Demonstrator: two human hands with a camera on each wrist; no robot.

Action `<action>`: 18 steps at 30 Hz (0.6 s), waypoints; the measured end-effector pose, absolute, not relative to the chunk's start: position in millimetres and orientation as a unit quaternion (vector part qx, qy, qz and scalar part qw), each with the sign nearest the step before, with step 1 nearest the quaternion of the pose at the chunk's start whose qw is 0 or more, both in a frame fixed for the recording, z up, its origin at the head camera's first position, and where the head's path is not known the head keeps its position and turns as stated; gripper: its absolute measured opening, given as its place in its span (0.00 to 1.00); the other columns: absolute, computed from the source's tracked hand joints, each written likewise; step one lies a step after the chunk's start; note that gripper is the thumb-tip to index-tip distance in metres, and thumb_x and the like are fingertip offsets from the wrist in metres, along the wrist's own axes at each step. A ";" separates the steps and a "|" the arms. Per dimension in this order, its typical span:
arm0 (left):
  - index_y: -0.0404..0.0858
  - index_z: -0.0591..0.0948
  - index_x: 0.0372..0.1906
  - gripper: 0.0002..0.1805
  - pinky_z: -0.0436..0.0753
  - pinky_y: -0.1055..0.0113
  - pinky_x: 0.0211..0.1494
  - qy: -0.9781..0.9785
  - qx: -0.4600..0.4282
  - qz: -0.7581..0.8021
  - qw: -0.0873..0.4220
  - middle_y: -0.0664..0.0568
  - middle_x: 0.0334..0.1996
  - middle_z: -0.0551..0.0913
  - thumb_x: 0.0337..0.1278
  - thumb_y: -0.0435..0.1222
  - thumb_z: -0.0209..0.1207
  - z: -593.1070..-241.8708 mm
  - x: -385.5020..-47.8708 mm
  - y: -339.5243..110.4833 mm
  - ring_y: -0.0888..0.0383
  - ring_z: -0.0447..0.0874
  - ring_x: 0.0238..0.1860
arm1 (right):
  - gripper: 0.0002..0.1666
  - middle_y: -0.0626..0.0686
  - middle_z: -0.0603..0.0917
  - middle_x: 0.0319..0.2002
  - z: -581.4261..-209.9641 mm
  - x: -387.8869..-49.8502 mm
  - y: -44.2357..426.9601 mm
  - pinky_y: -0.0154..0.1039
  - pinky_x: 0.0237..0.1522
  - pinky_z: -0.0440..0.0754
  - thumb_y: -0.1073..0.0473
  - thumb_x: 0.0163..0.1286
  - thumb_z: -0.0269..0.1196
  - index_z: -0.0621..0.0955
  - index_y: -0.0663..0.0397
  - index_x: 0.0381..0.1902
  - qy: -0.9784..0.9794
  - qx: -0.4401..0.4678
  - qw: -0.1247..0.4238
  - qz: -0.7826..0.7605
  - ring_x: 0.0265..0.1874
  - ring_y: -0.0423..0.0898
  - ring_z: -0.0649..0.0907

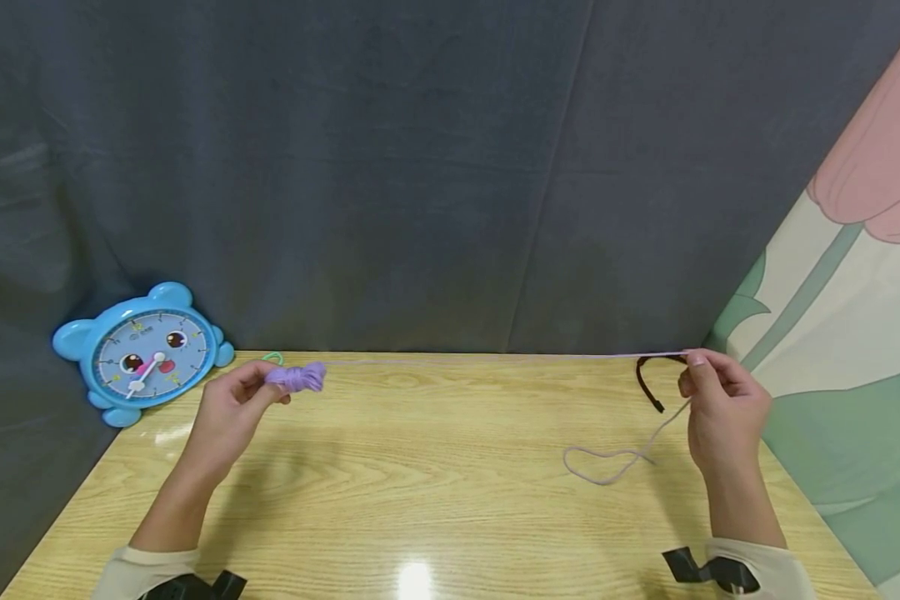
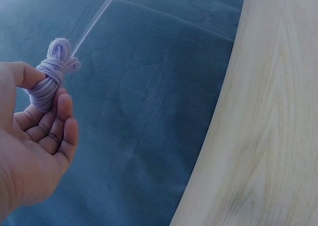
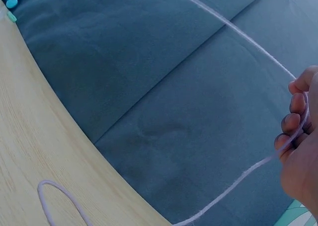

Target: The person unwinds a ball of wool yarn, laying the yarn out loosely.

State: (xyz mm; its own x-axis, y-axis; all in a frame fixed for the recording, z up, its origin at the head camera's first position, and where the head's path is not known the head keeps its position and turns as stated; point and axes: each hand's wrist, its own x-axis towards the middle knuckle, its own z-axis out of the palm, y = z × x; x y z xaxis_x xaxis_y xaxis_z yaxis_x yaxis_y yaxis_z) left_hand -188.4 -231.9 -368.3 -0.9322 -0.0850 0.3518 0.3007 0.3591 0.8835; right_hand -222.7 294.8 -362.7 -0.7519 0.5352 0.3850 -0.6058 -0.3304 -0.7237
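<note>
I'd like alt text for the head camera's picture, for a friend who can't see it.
A person's left hand pinches a small purple yarn bundle while the right hand holds its strand stretched out above a wooden table. A blue clock with ears sits at picture left, before a dark curtain.

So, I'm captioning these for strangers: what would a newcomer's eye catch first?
Most likely the bright blue clock, at the table's far left corner before the dark cloth. Then the purple yarn bundle pinched in the left hand, its strand stretched across to the right hand. Perhaps also the pink flower print, upper right.
</note>
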 end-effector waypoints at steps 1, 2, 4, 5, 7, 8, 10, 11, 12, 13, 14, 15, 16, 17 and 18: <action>0.24 0.81 0.45 0.08 0.84 0.80 0.45 -0.802 -0.069 -0.567 0.176 0.70 0.33 0.84 0.72 0.28 0.57 -368.4 -188.6 -232.6 0.68 0.85 0.34 | 0.04 0.55 0.84 0.25 -362.6 -222.5 295.0 0.31 0.24 0.78 0.76 0.67 0.65 0.84 0.77 0.33 -0.460 0.038 0.351 0.815 0.19 0.46 0.74; 0.24 0.81 0.45 0.08 0.84 0.80 0.45 -0.797 -0.070 -0.573 0.179 0.70 0.33 0.85 0.72 0.28 0.57 -368.6 -188.9 -233.3 0.68 0.85 0.34 | 0.04 0.56 0.84 0.25 -362.5 -222.2 295.2 0.31 0.24 0.78 0.76 0.67 0.65 0.84 0.77 0.33 -0.459 0.038 0.351 0.815 0.19 0.46 0.74; 0.23 0.81 0.43 0.07 0.85 0.79 0.45 -0.784 -0.072 -0.588 0.184 0.68 0.33 0.86 0.71 0.26 0.57 -368.9 -189.4 -234.2 0.67 0.85 0.33 | 0.04 0.56 0.85 0.25 -362.7 -221.8 295.7 0.31 0.24 0.78 0.76 0.67 0.65 0.84 0.77 0.33 -0.458 0.040 0.352 0.815 0.19 0.46 0.74; 0.23 0.81 0.43 0.07 0.85 0.79 0.44 -0.779 -0.071 -0.595 0.186 0.68 0.32 0.86 0.71 0.26 0.57 -369.0 -189.5 -234.5 0.67 0.85 0.33 | 0.04 0.56 0.85 0.25 -362.7 -221.5 295.9 0.31 0.25 0.78 0.76 0.67 0.65 0.84 0.77 0.33 -0.457 0.042 0.353 0.816 0.19 0.46 0.74; 0.23 0.81 0.43 0.07 0.85 0.79 0.44 -0.775 -0.069 -0.600 0.188 0.67 0.32 0.86 0.71 0.26 0.58 -368.9 -189.7 -235.1 0.67 0.85 0.33 | 0.04 0.56 0.85 0.25 -362.9 -221.1 296.8 0.32 0.25 0.79 0.76 0.67 0.65 0.84 0.77 0.33 -0.455 0.048 0.353 0.816 0.20 0.46 0.74; 0.23 0.81 0.43 0.07 0.84 0.79 0.44 -0.773 -0.065 -0.603 0.187 0.67 0.32 0.86 0.71 0.26 0.58 -368.7 -189.9 -235.3 0.67 0.85 0.33 | 0.04 0.56 0.85 0.25 -362.8 -220.8 297.2 0.32 0.25 0.79 0.76 0.67 0.65 0.83 0.77 0.33 -0.454 0.052 0.353 0.816 0.20 0.46 0.74; 0.23 0.81 0.43 0.07 0.84 0.80 0.44 -0.777 -0.058 -0.598 0.188 0.68 0.32 0.86 0.71 0.27 0.58 -368.0 -189.9 -235.4 0.67 0.84 0.33 | 0.04 0.56 0.85 0.26 -362.6 -220.3 298.3 0.31 0.25 0.79 0.76 0.67 0.65 0.83 0.78 0.34 -0.452 0.061 0.352 0.817 0.20 0.46 0.75; 0.24 0.81 0.43 0.08 0.84 0.80 0.44 -0.780 -0.053 -0.594 0.188 0.69 0.31 0.85 0.72 0.28 0.58 -367.6 -189.8 -235.3 0.68 0.84 0.32 | 0.04 0.56 0.85 0.26 -362.2 -220.0 298.8 0.31 0.25 0.79 0.76 0.68 0.65 0.83 0.78 0.34 -0.450 0.065 0.352 0.818 0.20 0.46 0.75; 0.24 0.81 0.43 0.08 0.84 0.80 0.44 -0.783 -0.048 -0.591 0.187 0.69 0.31 0.85 0.72 0.28 0.58 -367.2 -189.8 -235.2 0.68 0.84 0.33 | 0.04 0.57 0.85 0.26 -362.0 -219.7 299.4 0.31 0.25 0.79 0.77 0.68 0.64 0.83 0.78 0.34 -0.449 0.069 0.352 0.818 0.20 0.46 0.75; 0.23 0.81 0.44 0.08 0.84 0.80 0.44 -0.786 -0.043 -0.588 0.187 0.70 0.30 0.85 0.72 0.28 0.58 -366.7 -189.8 -235.0 0.68 0.84 0.32 | 0.04 0.57 0.85 0.26 -361.7 -219.3 299.9 0.31 0.25 0.79 0.77 0.68 0.64 0.83 0.78 0.34 -0.448 0.071 0.351 0.819 0.20 0.46 0.75; 0.23 0.81 0.44 0.09 0.84 0.80 0.44 -0.787 -0.038 -0.587 0.186 0.70 0.30 0.84 0.72 0.29 0.58 -366.2 -189.8 -234.8 0.68 0.84 0.32 | 0.04 0.57 0.85 0.27 -361.2 -218.9 300.3 0.31 0.25 0.79 0.77 0.68 0.65 0.83 0.78 0.34 -0.447 0.072 0.351 0.820 0.20 0.46 0.75; 0.23 0.81 0.45 0.09 0.84 0.80 0.44 -0.790 -0.032 -0.583 0.186 0.71 0.30 0.84 0.73 0.29 0.57 -365.8 -189.7 -234.7 0.69 0.83 0.32 | 0.04 0.57 0.84 0.27 -360.8 -218.6 300.9 0.31 0.25 0.79 0.77 0.68 0.64 0.83 0.78 0.34 -0.447 0.073 0.351 0.820 0.20 0.46 0.75; 0.23 0.81 0.45 0.10 0.84 0.80 0.44 -0.792 -0.026 -0.581 0.186 0.71 0.29 0.84 0.73 0.30 0.57 -365.4 -189.8 -234.6 0.69 0.83 0.32 | 0.03 0.57 0.84 0.27 -360.4 -218.2 301.6 0.31 0.25 0.79 0.77 0.68 0.64 0.83 0.78 0.34 -0.444 0.071 0.351 0.821 0.20 0.46 0.74; 0.24 0.81 0.46 0.10 0.84 0.80 0.44 -0.793 -0.021 -0.579 0.185 0.71 0.29 0.83 0.73 0.30 0.57 -365.1 -189.9 -234.6 0.69 0.83 0.32 | 0.03 0.57 0.84 0.26 -359.7 -217.9 302.1 0.31 0.25 0.79 0.77 0.68 0.65 0.83 0.78 0.34 -0.443 0.070 0.351 0.822 0.20 0.46 0.74; 0.24 0.81 0.46 0.11 0.84 0.80 0.44 -0.795 -0.016 -0.578 0.185 0.71 0.29 0.83 0.73 0.31 0.57 -364.8 -190.0 -234.7 0.69 0.83 0.32 | 0.04 0.57 0.84 0.26 -359.3 -217.6 302.9 0.31 0.25 0.79 0.77 0.68 0.64 0.83 0.78 0.34 -0.440 0.067 0.351 0.824 0.20 0.46 0.75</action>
State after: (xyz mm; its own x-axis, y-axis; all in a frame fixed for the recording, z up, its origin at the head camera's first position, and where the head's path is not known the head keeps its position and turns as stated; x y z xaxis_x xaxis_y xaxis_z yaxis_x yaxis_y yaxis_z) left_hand -190.0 -234.7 -364.8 -0.9313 -0.1880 0.3121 0.2387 0.3323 0.9125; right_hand -217.6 302.9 -359.3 -0.7443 0.5195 0.4198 -0.6379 -0.3668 -0.6771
